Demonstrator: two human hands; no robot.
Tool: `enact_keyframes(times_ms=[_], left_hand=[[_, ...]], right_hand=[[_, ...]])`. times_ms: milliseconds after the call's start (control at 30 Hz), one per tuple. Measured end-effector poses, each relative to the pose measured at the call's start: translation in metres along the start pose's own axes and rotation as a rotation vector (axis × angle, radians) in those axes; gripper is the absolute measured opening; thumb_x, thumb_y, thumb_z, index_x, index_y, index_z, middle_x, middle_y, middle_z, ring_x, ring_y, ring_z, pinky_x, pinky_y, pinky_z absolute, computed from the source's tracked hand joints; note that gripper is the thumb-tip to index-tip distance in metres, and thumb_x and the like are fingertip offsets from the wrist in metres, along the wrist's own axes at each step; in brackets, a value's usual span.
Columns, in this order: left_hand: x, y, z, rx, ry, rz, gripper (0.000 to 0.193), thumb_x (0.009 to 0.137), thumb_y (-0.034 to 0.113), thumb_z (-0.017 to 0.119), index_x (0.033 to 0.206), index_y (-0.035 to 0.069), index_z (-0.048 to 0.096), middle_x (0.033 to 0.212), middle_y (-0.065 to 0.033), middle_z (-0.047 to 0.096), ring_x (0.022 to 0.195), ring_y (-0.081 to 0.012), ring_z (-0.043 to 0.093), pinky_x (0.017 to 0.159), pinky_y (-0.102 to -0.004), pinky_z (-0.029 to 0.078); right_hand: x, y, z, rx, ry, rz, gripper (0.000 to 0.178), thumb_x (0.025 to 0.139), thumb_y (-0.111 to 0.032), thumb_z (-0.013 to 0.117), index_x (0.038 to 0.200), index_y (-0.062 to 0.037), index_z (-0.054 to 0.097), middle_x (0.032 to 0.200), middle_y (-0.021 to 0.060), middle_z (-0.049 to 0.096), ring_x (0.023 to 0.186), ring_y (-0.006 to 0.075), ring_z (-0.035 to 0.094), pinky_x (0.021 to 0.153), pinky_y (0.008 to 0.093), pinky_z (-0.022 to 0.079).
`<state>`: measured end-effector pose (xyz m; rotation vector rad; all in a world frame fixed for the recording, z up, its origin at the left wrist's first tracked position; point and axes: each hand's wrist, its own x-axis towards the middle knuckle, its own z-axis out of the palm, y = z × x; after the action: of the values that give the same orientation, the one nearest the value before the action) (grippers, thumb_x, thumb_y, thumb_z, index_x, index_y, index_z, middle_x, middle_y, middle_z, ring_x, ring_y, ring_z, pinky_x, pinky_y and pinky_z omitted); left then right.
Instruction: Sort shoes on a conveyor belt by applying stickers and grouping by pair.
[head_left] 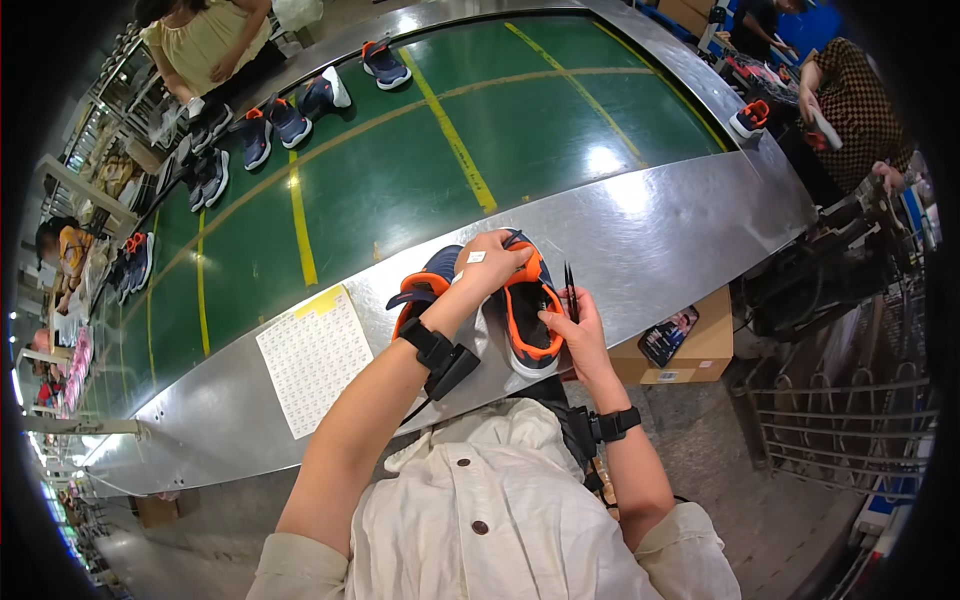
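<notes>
A navy sneaker (537,352) with an orange lining and white sole rests on the metal table edge before me, its opening toward me. My left hand (490,264) is closed on its tongue, and a small white label (477,257) sits on the back of that hand. Held upright in my right hand (582,328) are black pointed tweezers (571,290); its thumb reaches over the shoe's collar. The matching sneaker (432,280) stands just to the left, partly hidden under my left forearm. Farther left lies a white sheet of small labels (312,365) with a yellow corner.
Beyond the metal rim (660,215) runs a green conveyor belt (370,200) with yellow lines. Several sneakers (290,122) sit along its far side, and another shoe (750,118) at the right. A phone (669,335) lies on a cardboard box (700,360). Other people work around the belt.
</notes>
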<state>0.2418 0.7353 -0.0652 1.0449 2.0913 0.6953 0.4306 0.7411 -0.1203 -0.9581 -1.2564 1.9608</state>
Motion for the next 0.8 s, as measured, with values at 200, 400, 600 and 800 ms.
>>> enact_keyframes(times_ms=[200,400,600,800], left_hand=[[-0.01,-0.003,0.008,-0.113,-0.035,0.278,0.038,0.077,0.027,0.069,0.108,0.007,0.061,0.096,-0.014,0.067,0.088,-0.027,0.065,0.077,-0.0328,0.05],[-0.001,0.027,0.02,0.077,-0.177,0.439,0.048,0.075,0.021,0.07,0.119,0.007,0.054,0.1,-0.0169,0.066,0.093,-0.0325,0.064,0.08,-0.0368,0.05],[0.011,0.057,0.039,0.259,-0.224,0.399,0.045,0.074,0.012,0.062,0.118,0.004,0.054,0.102,-0.0207,0.064,0.095,-0.0361,0.062,0.081,-0.0405,0.049],[0.013,0.064,0.047,0.336,-0.189,0.397,0.042,0.074,0.008,0.059,0.115,0.003,0.055,0.097,-0.0223,0.065,0.093,-0.0376,0.062,0.079,-0.0423,0.049]], right_hand=[[0.002,-0.004,-0.005,-0.03,0.011,-0.03,0.036,0.079,-0.007,0.068,0.109,-0.0049,0.047,0.094,0.0019,0.056,0.084,0.0088,0.055,0.076,0.0234,0.045],[0.007,-0.01,-0.027,0.163,-0.028,0.11,0.031,0.084,-0.01,0.062,0.111,-0.0049,0.049,0.103,0.0055,0.059,0.094,0.0135,0.06,0.079,0.0272,0.051],[0.004,-0.004,-0.038,0.085,0.135,-0.001,0.03,0.087,-0.015,0.063,0.112,-0.0029,0.052,0.098,0.0041,0.06,0.085,0.0114,0.058,0.074,0.0253,0.048],[-0.022,-0.04,-0.056,-0.779,0.352,-0.371,0.022,0.084,-0.017,0.066,0.102,-0.0038,0.061,0.08,0.0032,0.057,0.067,0.0125,0.052,0.061,0.0258,0.043]])
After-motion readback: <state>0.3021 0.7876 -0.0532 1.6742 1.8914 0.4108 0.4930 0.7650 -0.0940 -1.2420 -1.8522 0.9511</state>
